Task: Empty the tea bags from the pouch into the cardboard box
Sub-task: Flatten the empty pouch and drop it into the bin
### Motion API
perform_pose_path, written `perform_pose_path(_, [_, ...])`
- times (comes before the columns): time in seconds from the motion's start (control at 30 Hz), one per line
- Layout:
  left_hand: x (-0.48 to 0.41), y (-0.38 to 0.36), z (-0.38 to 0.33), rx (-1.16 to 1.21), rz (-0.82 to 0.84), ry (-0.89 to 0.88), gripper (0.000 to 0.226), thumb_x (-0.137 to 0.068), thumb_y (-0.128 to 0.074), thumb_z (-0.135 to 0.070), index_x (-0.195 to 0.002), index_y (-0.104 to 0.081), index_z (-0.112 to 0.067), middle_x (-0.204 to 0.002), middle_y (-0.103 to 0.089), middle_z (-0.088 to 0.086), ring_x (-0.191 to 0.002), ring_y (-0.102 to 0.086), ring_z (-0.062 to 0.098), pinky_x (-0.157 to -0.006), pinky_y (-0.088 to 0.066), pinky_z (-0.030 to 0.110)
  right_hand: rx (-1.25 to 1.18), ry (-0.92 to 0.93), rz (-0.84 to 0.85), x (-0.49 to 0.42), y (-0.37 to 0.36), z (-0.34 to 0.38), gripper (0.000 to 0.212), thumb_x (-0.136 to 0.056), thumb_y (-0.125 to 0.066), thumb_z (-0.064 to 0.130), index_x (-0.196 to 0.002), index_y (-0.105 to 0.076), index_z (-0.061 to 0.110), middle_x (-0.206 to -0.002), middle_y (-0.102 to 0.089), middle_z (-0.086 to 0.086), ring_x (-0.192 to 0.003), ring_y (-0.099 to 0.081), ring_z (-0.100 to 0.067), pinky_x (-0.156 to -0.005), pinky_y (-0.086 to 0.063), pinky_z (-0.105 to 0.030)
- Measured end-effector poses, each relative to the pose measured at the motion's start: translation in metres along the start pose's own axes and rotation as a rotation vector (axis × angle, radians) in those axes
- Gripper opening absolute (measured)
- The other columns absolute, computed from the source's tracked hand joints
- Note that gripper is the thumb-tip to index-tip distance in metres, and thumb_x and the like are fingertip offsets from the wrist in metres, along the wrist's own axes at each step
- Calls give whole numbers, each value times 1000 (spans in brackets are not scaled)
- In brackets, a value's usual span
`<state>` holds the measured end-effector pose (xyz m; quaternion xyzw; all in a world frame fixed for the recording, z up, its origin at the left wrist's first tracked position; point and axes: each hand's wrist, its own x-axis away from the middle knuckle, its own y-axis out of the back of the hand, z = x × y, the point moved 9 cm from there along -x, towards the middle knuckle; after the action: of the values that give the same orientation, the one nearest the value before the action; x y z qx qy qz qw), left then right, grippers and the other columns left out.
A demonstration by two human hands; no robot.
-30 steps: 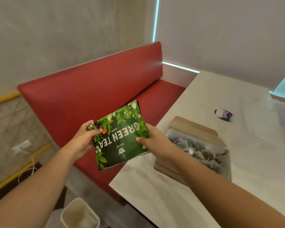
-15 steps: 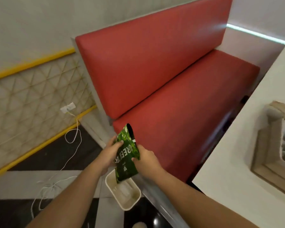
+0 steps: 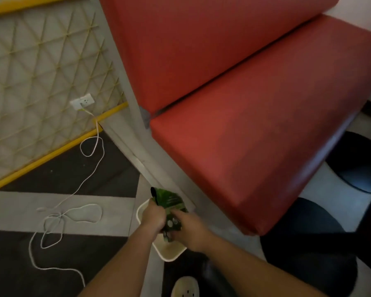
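Note:
The green tea pouch [image 3: 169, 202] is crumpled and folded between both hands, low over a small cream bin [image 3: 169, 252] on the floor. My left hand [image 3: 153, 215] grips the pouch's left side. My right hand [image 3: 189, 229] squeezes its lower right part. The cardboard box and the table are out of view.
A red padded bench [image 3: 255, 146] fills the upper right, its seat edge just right of the bin. A white cable [image 3: 73, 213] trails from a wall socket [image 3: 83, 101] across the dark and grey floor. A pale shoe [image 3: 184, 287] shows at the bottom edge.
My view swung down and left, away from the table and box. Both hands carried the pouch down over the bin and crushed it from flat to folded.

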<state>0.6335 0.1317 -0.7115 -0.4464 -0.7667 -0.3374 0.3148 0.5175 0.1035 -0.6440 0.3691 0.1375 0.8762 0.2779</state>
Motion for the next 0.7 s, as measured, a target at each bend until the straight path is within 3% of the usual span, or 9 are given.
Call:
perform_pose_path(0.17, [-51, -13, 53, -99, -96, 22, 36, -88, -37, -28, -112, -59, -12, -104, -65, 14, -93, -63, 35, -83, -56, 50, 45, 10, 105, -35, -28, -53, 48, -79, -64, 25, -126, -55, 20, -123, -62, -9, -113, -57, -26, -98, -46, -41])
perform_pose_path(0.33, [-32, 2, 50, -86, -231, -22, 24, -93, -40, -20, -96, -62, -14, -96, -65, 15, -86, -61, 32, -81, -54, 41, 118, 22, 90, -61, -58, -78, 79, -76, -71, 34, -143, -28, 31, -143, -37, -1, -127, -43, -26, -105, -40, -42])
perform_pose_path(0.4, [-31, 4, 52, 28, -198, -3, 23, -85, -45, -34, -95, -61, -22, -96, -65, 14, -87, -62, 33, -81, -56, 46, 155, 79, 86, -63, -69, -73, 76, -78, -68, 34, -143, -28, 31, -143, -35, -2, -125, -43, -28, -104, -40, -43])
perform_pose_path(0.5, [-29, 16, 51, -4, -226, -2, 44, -66, -54, -55, -101, -60, -29, -95, -66, 8, -89, -64, 32, -82, -56, 49, 124, 143, 50, -59, -73, -58, 74, -78, -65, 30, -143, -29, 29, -141, -38, -3, -124, -44, -26, -104, -41, -42])
perform_pose_path(0.63, [-9, 38, 26, -266, -410, -114, 23, -86, -53, -20, -105, -59, -9, -96, -65, 16, -92, -61, 38, -76, -47, 34, 64, 178, 81, -58, -73, -42, 72, -78, -68, 25, -142, -35, 28, -137, -44, -3, -123, -45, -24, -104, -41, -38])
perform_pose_path(0.7, [-11, 39, 26, -286, -425, -98, 20, -90, -50, -16, -106, -53, -6, -93, -60, 15, -91, -61, 39, -72, -46, 35, 64, 171, 122, -60, -74, -40, 71, -78, -70, 24, -141, -37, 28, -133, -49, -4, -122, -47, -24, -102, -42, -38])
